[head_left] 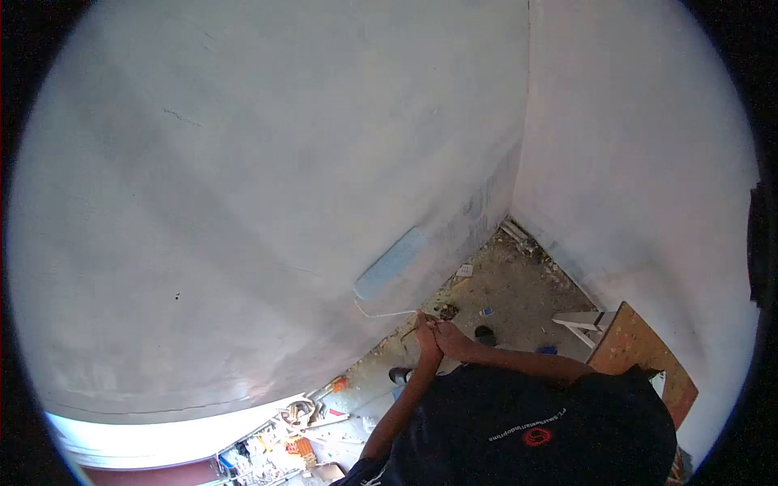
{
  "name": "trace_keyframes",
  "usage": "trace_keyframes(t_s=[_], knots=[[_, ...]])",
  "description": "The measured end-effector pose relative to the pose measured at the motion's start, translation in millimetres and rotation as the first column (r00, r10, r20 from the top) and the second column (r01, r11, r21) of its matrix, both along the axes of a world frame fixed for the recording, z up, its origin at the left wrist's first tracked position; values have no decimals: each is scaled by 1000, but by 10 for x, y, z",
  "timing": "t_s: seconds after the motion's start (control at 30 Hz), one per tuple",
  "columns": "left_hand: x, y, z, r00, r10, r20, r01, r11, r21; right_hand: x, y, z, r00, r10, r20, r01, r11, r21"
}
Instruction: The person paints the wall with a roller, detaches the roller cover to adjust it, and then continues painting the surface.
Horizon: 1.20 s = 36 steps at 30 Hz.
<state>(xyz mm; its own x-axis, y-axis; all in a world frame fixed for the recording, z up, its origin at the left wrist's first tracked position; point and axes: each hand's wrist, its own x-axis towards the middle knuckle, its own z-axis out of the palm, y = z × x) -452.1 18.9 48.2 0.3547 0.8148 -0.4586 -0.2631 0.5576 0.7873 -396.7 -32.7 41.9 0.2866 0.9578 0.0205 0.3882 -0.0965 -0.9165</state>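
A paint roller [391,263] with a light blue sleeve lies against the large pale wall, low down and tilted. Its thin wire frame bends from the sleeve's lower end across to my hands. My left hand [426,336] is closed around the handle end. Right beside it, touching it, my right hand [451,338] is closed on the same handle. The grip itself is mostly hidden by my fingers.
Two pale walls [324,121] meet at a corner to the right. Debris lies scattered on the dirty floor [519,283]. A wooden board [644,356] and a white stand [579,324] are at my right. Cluttered items [300,445] fill the lower left.
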Motion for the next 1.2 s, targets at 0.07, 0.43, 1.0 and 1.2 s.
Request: trace_keyframes(t_s=[0.07, 0.43, 1.0, 1.2], knots=[[22, 40, -125, 999, 39, 3, -39, 997, -66, -2, 25, -254, 999, 42, 16, -42, 999, -16], [-4, 13, -43, 996, 39, 80, -34, 998, -55, 62, -7, -265, 974, 224, 31, -216, 960, -176], [160, -44, 233, 982, 86, 167, -88, 996, 1, 153, -52, 487, 998, 55, -15, -54, 998, 10], [47, 104, -536, 988, 92, 123, -78, 990, -114, 141, 25, 42, 995, 75, -66, -70, 995, 76]])
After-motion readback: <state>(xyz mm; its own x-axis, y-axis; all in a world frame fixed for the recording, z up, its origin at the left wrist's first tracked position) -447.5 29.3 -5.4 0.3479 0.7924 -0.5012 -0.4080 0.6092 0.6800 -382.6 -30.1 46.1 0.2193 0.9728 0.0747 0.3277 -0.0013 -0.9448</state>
